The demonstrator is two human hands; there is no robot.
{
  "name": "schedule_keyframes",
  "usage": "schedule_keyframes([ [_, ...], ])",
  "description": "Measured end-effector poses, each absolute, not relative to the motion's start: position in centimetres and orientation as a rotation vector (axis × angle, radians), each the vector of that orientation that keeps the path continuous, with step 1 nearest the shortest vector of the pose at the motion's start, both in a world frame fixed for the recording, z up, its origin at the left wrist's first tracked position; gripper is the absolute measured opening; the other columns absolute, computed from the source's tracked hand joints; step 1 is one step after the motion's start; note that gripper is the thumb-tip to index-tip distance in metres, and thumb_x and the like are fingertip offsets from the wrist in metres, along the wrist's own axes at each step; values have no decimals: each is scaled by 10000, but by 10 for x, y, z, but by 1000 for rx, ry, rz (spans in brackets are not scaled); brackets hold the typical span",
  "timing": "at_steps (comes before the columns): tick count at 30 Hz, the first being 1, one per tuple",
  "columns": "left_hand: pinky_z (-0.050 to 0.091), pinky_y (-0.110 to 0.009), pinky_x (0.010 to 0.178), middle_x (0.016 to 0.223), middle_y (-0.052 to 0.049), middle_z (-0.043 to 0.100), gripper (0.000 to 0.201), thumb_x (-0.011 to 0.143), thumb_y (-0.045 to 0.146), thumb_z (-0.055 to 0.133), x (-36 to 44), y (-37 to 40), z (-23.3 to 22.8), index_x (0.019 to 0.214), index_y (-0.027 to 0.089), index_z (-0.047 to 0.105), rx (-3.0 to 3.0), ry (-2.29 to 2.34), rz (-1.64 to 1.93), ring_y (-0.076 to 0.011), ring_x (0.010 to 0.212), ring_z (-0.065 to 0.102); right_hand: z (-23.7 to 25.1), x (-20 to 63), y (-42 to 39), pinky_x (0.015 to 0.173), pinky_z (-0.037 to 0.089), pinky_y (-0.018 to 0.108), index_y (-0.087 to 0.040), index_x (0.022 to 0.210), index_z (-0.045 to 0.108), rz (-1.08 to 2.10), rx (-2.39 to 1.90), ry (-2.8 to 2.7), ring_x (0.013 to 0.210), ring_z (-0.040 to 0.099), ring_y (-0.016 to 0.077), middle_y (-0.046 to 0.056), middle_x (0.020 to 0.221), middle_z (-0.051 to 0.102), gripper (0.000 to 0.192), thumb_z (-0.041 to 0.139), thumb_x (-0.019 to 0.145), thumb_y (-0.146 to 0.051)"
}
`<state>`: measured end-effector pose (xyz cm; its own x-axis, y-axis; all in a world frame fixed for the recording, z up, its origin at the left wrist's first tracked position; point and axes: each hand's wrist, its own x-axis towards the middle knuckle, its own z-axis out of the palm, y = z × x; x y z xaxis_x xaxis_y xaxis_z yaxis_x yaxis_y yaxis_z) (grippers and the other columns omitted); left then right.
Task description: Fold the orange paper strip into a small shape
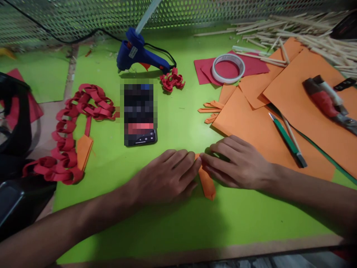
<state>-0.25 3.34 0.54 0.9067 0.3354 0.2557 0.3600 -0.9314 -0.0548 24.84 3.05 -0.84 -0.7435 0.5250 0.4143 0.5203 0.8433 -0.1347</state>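
Note:
A folded strip of orange paper [206, 183] lies on the green tabletop, its top end pinched between my two hands. My left hand [170, 173] holds that end from the left with fingers curled. From the right, my right hand [237, 162] grips the same end, fingertips nearly touching the left ones. The strip's lower end points toward me and looks pointed. Small folded orange paper pieces [210, 110] rest just beyond my right hand. A phone [139, 137], its screen mostly blurred, lies beyond my left hand.
A blue glue gun [135, 54] lies at the back near a red paper flower [172, 80]. Red paper chain [65, 137] curves on the left. At right are orange sheets [248, 115], a tape roll [228, 68], a green cutter [287, 139], pliers [326, 100] and wooden sticks [306, 31].

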Motion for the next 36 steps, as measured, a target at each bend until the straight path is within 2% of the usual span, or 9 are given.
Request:
schedule_keyframes([
  [8,511,-398,799,1110,-137,682,382,1010,338,506,-3,33,7,1224,45,626,-2972,-533,-352,-275,985,617,-9,248,31,685,419,339,-142,1121,670,43,-794,-2589,808,538,185,65,900,648,249,641,938,-307],
  [27,510,-396,771,1103,-130,691,402,1017,359,494,-4,32,5,1254,57,615,-2973,-540,-355,-266,974,630,-9,253,27,688,448,336,-158,984,693,-11,-714,-2527,791,566,168,43,855,656,161,675,916,-303],
  [36,507,-399,781,1123,-129,690,411,1008,359,509,-3,33,6,1255,51,621,-2977,-546,-364,-273,977,627,-9,253,28,677,459,343,-129,997,703,15,-706,-2530,780,567,180,61,850,668,187,708,889,-282],
])
